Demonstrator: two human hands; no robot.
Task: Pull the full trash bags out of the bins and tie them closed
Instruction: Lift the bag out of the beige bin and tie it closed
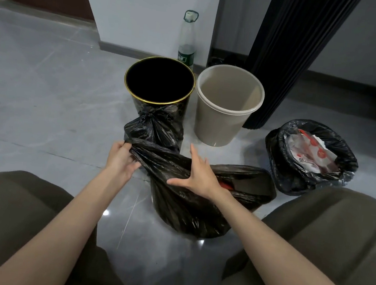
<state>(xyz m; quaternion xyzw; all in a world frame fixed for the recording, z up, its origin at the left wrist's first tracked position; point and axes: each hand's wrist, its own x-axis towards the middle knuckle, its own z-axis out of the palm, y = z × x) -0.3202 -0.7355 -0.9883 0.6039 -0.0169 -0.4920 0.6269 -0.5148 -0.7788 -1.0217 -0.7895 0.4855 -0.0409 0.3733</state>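
**Currently: untied trash bag [198, 209] on floor [49, 79], left hand [121, 160] gripping, right hand [198, 177] flat**

Head view.
- Untied trash bag: black, mouth open, between the person's knees.
- Left hand: fingers curled round the gathered left edge of the bag's mouth.
- Right hand: fingers straight and spread, palm on the bag's top just right of the gathered strip, grasping nothing.
- Tied bag [154, 129]: knotted, just beyond the left hand, against the black gold-rimmed bin [156, 103].
- Beige bin [217, 127]: just right of the black one.
- Third bag [295, 180]: far right, open, wrappers showing.
- Bottle [187, 41]: at the wall [139, 8] behind the bins.
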